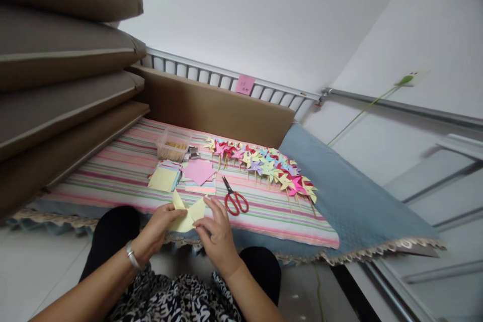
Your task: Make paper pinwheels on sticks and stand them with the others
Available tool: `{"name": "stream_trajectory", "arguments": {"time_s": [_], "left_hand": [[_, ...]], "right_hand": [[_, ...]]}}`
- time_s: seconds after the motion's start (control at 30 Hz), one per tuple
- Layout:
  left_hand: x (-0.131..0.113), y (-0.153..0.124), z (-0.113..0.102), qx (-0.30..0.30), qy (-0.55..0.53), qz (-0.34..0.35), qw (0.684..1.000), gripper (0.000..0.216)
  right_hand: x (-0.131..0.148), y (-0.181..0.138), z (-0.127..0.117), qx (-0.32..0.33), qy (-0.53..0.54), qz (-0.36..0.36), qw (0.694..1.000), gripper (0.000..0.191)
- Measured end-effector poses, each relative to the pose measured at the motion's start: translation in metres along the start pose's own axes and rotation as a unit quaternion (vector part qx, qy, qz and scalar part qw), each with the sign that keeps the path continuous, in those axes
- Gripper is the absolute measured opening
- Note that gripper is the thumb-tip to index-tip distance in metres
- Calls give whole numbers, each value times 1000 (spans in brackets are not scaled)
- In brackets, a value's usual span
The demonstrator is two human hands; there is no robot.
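Both my hands hold one pale yellow paper square (pixel 187 215) with its corners folded up, just above the near edge of the striped cloth (pixel 124 171). My left hand (pixel 160 226), with a bracelet on the wrist, pinches the paper's left side. My right hand (pixel 216 234) pinches its right side, fingers curled over it. Red-handled scissors (pixel 234 198) lie closed on the cloth just beyond my right hand. Stacks of yellow (pixel 163 179) and pink paper squares (pixel 198 171) lie further back.
A long row of finished coloured paper pinwheels (pixel 264 163) on sticks lies across the cloth. A clear box of wooden sticks (pixel 172 147) stands at the back. Brown cushions (pixel 64 85) are stacked at the left. A cardboard panel (pixel 215 108) and a blue mat (pixel 339 186) lie behind and right.
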State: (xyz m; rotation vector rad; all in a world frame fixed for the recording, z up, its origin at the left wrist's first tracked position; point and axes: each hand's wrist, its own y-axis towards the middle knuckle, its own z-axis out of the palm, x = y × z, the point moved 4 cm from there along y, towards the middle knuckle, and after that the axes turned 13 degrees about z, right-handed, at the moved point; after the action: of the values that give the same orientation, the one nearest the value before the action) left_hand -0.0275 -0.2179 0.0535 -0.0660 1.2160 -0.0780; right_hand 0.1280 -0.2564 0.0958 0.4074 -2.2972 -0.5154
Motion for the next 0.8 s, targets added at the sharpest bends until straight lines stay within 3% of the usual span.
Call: {"name": "stream_trajectory", "arguments": {"time_s": [0.3,0.8], "left_hand": [[11,1,1,31,29,14,999,21],[2,-6,4,57,51,2,997,26]], "right_hand": [[3,15,8,37,16,137,990,9],[2,20,13,35,-4,165,986,7]]}}
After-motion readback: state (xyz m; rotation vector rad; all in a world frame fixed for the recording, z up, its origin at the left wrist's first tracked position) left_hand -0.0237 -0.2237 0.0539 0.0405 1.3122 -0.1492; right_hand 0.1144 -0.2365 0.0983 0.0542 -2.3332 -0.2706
